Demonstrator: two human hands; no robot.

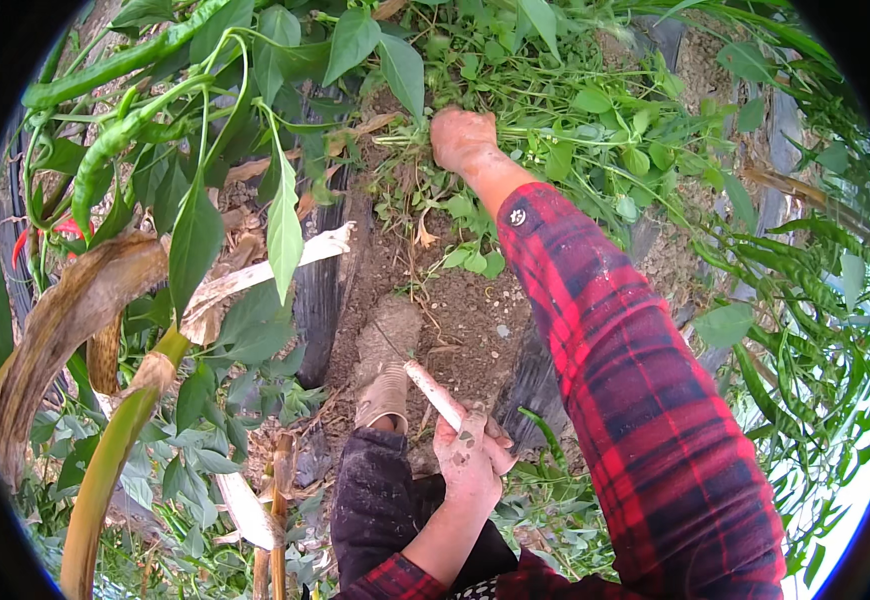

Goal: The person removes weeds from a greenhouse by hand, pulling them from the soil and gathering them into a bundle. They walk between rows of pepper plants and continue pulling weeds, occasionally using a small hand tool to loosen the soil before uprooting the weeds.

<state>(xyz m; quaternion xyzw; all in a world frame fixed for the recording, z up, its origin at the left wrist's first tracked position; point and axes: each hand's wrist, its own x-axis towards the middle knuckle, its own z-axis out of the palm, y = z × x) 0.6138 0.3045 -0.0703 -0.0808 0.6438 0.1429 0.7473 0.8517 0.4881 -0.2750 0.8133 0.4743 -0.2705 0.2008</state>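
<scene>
My right hand [465,139], in a red and navy plaid sleeve, is closed around the stems of green weeds [555,139]; stems stick out on both sides of the fist. My left hand [468,454], lower down in front of my body, grips the pale, worn handle [435,394] of a hand tool. A thin dark metal part [390,339] projects from the handle's far end towards the upper left; its full shape is hard to make out. Both hands look soiled.
Pepper plants with long green peppers [119,142] crowd the left; more peppers [772,382] hang at the right. Black plastic film [322,277] borders the bare soil path [472,315]. Dry stalks [134,405] rise at the lower left. My dusty boot [386,397] stands on the path.
</scene>
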